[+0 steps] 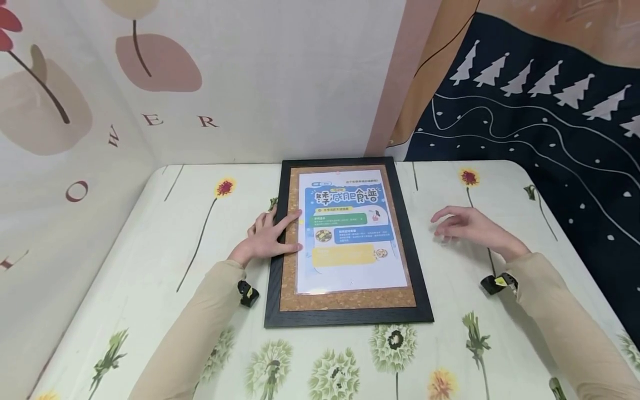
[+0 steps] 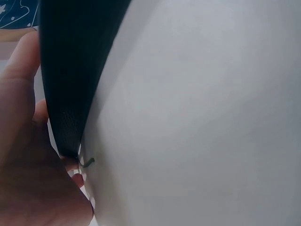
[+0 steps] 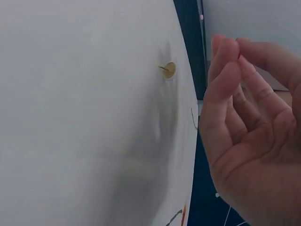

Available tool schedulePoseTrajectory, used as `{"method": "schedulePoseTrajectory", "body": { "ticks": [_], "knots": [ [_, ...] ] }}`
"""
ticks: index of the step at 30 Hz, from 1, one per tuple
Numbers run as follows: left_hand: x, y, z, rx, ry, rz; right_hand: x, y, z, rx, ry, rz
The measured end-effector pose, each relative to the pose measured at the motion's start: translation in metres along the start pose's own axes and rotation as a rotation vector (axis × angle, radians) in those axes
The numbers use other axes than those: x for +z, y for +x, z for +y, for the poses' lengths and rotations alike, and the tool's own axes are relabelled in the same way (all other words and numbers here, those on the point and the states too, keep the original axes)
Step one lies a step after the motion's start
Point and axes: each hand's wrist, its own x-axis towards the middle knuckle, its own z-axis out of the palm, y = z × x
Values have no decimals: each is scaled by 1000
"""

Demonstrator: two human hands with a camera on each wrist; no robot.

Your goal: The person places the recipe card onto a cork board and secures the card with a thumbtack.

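Note:
A black-framed cork board lies on the table with a printed poster on it. My left hand rests across the board's left edge, its thumb and index finger stretched out to the poster's left margin. Its other fingers lie by the outer side of the black frame. To the right of the board my right hand hovers over the table, fingers loosely bent. In the right wrist view, the thumb and fingertips come together with nothing visible between them. A gold thumbtack lies on the tabletop, point up, near those fingertips.
A white cloth with printed flowers covers the table. Behind it hangs a pale curtain, and a dark blue cloth with white trees hangs at the right. Each wrist wears a small black camera.

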Motion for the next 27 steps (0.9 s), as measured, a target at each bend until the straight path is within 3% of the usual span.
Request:
{"method": "schedulePoseTrajectory", "body": {
  "ticks": [13, 27],
  "knots": [
    [1, 0, -1, -3, 5, 3, 2, 10, -9, 52, 19, -21],
    [1, 0, -1, -6, 14, 2, 15, 19, -17, -14, 66, -118]
  ]
}}
